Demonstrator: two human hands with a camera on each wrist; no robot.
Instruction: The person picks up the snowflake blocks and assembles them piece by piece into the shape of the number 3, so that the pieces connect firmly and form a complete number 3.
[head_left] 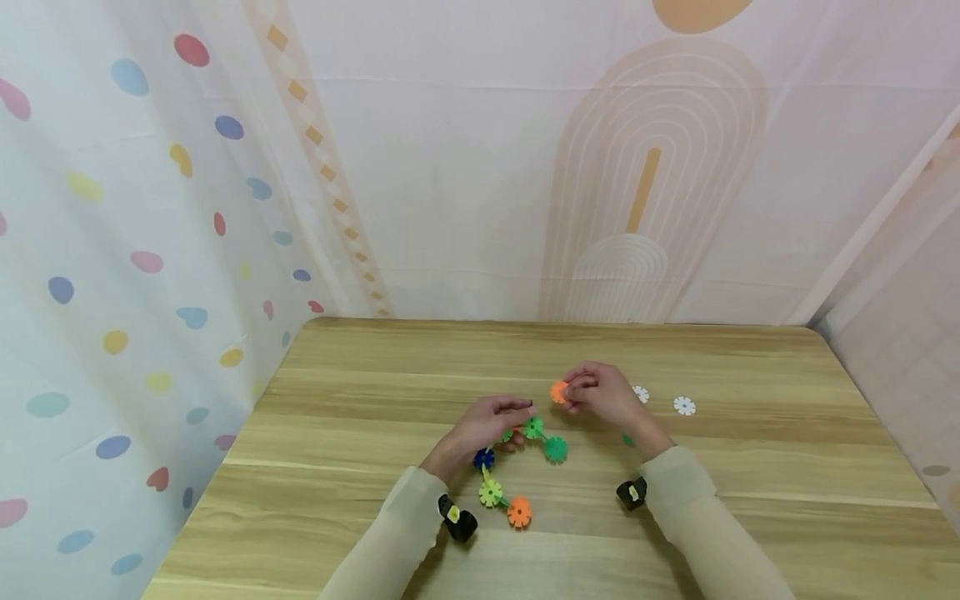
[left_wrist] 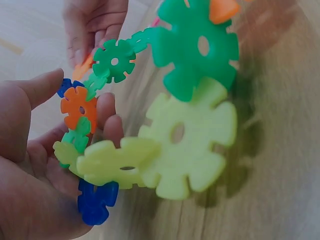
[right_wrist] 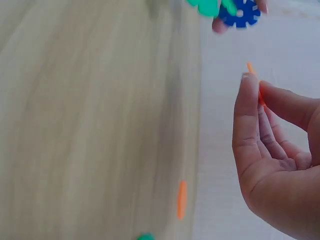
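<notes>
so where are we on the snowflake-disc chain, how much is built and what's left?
Built: a chain of interlocked plastic snowflake discs in green, blue, yellow-green and orange, lying on the wooden table. In hand: the left hand grips the chain's upper end, and the right hand pinches a loose orange disc just beside it, not yet joined. Left: two white discs lie loose to the right.

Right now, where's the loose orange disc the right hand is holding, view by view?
Head: orange disc at centre, pinched in the right hand, above the joined chain.
Left wrist: a sliver of orange disc upper left, under the far hand's fingertips.
Right wrist: seen edge-on, orange disc between thumb and fingers, right of centre.
Shared landmark: the chain's blue disc.
</notes>
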